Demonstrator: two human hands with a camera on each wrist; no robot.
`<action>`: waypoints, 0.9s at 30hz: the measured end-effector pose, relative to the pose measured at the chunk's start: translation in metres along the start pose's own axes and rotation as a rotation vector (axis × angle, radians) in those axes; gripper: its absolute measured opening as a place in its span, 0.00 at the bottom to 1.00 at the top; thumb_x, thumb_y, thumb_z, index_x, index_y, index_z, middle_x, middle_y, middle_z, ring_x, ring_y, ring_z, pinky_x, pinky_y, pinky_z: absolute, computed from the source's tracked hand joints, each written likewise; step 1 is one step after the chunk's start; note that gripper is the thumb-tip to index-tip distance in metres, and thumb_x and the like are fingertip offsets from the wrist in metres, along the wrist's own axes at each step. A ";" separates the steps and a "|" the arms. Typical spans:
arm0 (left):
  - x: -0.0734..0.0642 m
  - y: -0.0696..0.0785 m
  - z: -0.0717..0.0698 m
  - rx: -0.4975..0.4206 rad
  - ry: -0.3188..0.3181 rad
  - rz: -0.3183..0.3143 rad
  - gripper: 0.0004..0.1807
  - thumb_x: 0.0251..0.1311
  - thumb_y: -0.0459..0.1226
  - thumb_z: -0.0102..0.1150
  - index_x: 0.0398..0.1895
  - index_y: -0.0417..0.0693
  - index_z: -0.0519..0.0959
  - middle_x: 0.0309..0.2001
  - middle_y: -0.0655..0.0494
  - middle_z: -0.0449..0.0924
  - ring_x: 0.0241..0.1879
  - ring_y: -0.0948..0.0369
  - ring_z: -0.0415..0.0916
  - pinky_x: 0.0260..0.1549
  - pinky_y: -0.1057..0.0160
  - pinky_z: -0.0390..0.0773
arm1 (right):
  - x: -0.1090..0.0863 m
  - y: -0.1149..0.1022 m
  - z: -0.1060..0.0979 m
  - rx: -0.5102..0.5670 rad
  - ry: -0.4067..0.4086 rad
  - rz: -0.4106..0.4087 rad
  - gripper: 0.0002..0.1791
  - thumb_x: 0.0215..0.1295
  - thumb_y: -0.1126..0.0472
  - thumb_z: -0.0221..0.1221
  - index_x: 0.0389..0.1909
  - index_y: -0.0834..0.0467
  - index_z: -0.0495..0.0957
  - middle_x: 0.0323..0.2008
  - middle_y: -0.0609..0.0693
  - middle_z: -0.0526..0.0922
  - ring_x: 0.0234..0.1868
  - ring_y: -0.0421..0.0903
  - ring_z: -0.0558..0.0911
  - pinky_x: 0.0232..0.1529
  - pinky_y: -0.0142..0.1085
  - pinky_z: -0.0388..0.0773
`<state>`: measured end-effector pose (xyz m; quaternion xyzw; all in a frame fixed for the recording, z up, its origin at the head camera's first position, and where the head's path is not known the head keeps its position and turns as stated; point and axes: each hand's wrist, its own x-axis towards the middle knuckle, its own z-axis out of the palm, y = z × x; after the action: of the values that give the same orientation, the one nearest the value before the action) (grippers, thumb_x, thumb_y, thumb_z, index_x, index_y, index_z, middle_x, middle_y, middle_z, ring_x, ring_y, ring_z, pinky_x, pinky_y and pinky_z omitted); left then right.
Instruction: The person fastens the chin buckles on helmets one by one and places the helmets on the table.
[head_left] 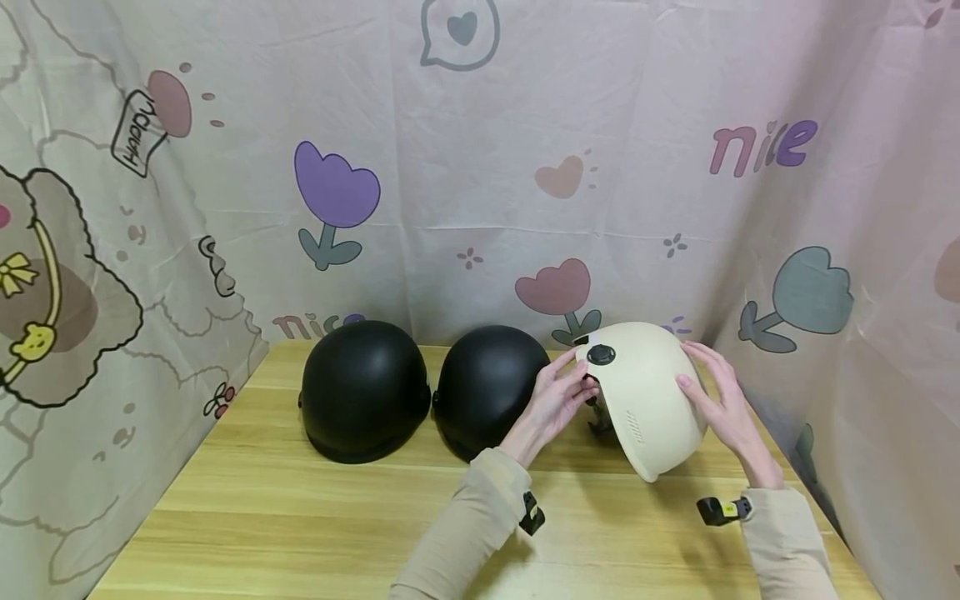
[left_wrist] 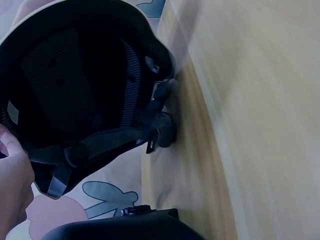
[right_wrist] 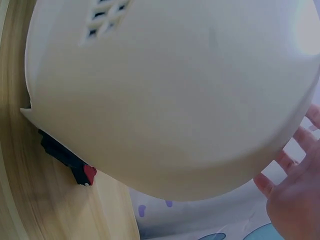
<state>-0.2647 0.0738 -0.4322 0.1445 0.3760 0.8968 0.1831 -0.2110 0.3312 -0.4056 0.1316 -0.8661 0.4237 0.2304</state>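
Cream, round plastic helmet [head_left: 651, 392]: likely stiff, slippery; grab rim [head_left: 621, 428] | left hand [head_left: 553, 400] pinches it | right hand [head_left: 724, 408] spread, touching shell

cream helmet [head_left: 656, 400] | tilted, black-lined opening leftward | right side of table [head_left: 315, 533]

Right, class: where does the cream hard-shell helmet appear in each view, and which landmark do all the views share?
Head: the cream hard-shell helmet is right of centre, between the left hand and right hand.
Left wrist: upper left, its dark padded inside showing.
Right wrist: its outer shell fills most of the picture.
Shared landmark: the yellowish wood-grain table: bottom, right and left respectively.
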 end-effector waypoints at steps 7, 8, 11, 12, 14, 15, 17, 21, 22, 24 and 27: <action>0.003 0.005 0.005 0.040 0.001 0.010 0.30 0.74 0.31 0.51 0.77 0.41 0.59 0.30 0.61 0.80 0.29 0.68 0.78 0.36 0.71 0.82 | -0.002 0.002 -0.003 0.011 -0.011 0.036 0.29 0.74 0.59 0.55 0.74 0.56 0.64 0.76 0.58 0.62 0.77 0.62 0.54 0.67 0.79 0.43; 0.003 0.006 0.006 0.051 0.002 0.014 0.30 0.74 0.31 0.51 0.77 0.40 0.59 0.29 0.61 0.80 0.29 0.68 0.78 0.35 0.71 0.82 | -0.002 0.002 -0.003 0.010 -0.012 0.041 0.29 0.74 0.58 0.55 0.74 0.55 0.64 0.76 0.58 0.62 0.76 0.62 0.54 0.67 0.79 0.44; 0.004 0.009 0.009 0.073 0.008 0.019 0.30 0.74 0.32 0.52 0.76 0.40 0.60 0.28 0.61 0.79 0.28 0.68 0.77 0.35 0.71 0.81 | -0.003 0.002 -0.003 0.008 -0.015 0.040 0.30 0.74 0.59 0.55 0.75 0.55 0.63 0.74 0.64 0.62 0.76 0.61 0.54 0.66 0.79 0.44; 0.005 0.010 0.009 0.077 0.009 0.020 0.29 0.74 0.32 0.52 0.76 0.40 0.61 0.28 0.60 0.79 0.27 0.68 0.76 0.34 0.70 0.81 | -0.002 0.001 -0.003 0.006 -0.015 0.038 0.30 0.74 0.59 0.55 0.75 0.55 0.63 0.73 0.66 0.62 0.75 0.61 0.55 0.66 0.79 0.45; 0.005 0.012 0.011 0.092 0.010 0.025 0.28 0.74 0.32 0.52 0.75 0.40 0.62 0.28 0.60 0.78 0.26 0.68 0.75 0.33 0.70 0.81 | -0.002 0.000 -0.003 0.002 -0.015 0.033 0.30 0.74 0.60 0.55 0.75 0.56 0.63 0.73 0.66 0.62 0.75 0.60 0.55 0.66 0.79 0.45; 0.005 0.013 0.011 0.098 0.010 0.026 0.28 0.74 0.32 0.52 0.75 0.40 0.63 0.28 0.60 0.78 0.26 0.68 0.75 0.32 0.70 0.80 | -0.002 0.000 -0.003 0.000 -0.015 0.029 0.30 0.74 0.60 0.55 0.75 0.57 0.64 0.73 0.67 0.62 0.74 0.61 0.56 0.66 0.80 0.45; 0.006 0.014 0.012 0.113 0.010 0.027 0.28 0.74 0.32 0.52 0.75 0.39 0.63 0.29 0.60 0.78 0.25 0.69 0.75 0.32 0.70 0.80 | -0.002 -0.001 -0.002 -0.002 -0.015 0.028 0.30 0.73 0.60 0.55 0.74 0.58 0.64 0.72 0.67 0.62 0.73 0.63 0.56 0.65 0.80 0.46; 0.008 0.019 0.014 0.146 0.014 0.034 0.27 0.73 0.32 0.54 0.74 0.39 0.65 0.28 0.60 0.78 0.24 0.69 0.75 0.30 0.70 0.80 | -0.002 -0.001 -0.002 -0.004 -0.014 0.024 0.29 0.73 0.61 0.55 0.73 0.59 0.66 0.72 0.66 0.62 0.72 0.62 0.57 0.64 0.80 0.46; 0.008 0.019 0.014 0.151 0.014 0.034 0.27 0.73 0.32 0.54 0.73 0.39 0.66 0.27 0.60 0.79 0.24 0.69 0.75 0.30 0.70 0.80 | -0.003 -0.001 -0.002 -0.002 -0.013 0.024 0.29 0.73 0.60 0.55 0.73 0.59 0.66 0.72 0.66 0.62 0.73 0.61 0.57 0.65 0.80 0.46; 0.009 0.021 0.015 0.165 0.017 0.031 0.27 0.72 0.32 0.55 0.73 0.40 0.67 0.25 0.61 0.79 0.24 0.69 0.75 0.30 0.70 0.80 | -0.003 -0.001 -0.002 0.002 -0.015 0.021 0.28 0.73 0.60 0.55 0.73 0.59 0.66 0.73 0.65 0.62 0.75 0.59 0.56 0.66 0.79 0.45; 0.011 0.022 0.016 0.187 0.021 0.017 0.27 0.72 0.32 0.55 0.73 0.41 0.67 0.24 0.61 0.79 0.23 0.68 0.75 0.29 0.69 0.79 | -0.003 -0.001 -0.003 0.009 -0.028 0.029 0.28 0.74 0.59 0.55 0.73 0.57 0.65 0.75 0.64 0.61 0.78 0.60 0.54 0.68 0.78 0.43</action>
<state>-0.2728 0.0739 -0.4040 0.1546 0.4588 0.8608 0.1570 -0.2075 0.3334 -0.4050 0.1262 -0.8690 0.4291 0.2114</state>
